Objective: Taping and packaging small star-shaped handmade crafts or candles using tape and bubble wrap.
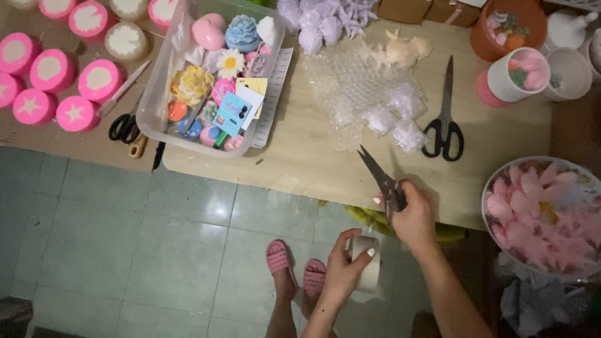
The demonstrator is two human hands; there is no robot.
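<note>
My right hand grips a pair of black scissors by the handles, blades open and pointing up-left over the front edge of the wooden table. My left hand holds a roll of pale tape below the table edge, just under the right hand. A sheet of bubble wrap lies on the table beyond the scissors, with small wrapped pieces on it.
A second pair of black scissors lies right of the bubble wrap. A clear plastic bin holds colourful flower-shaped pieces and cards. Pink round boxes sit at left, a bowl of pink petals at right, pots at back right. My feet in pink slippers rest on green tiles.
</note>
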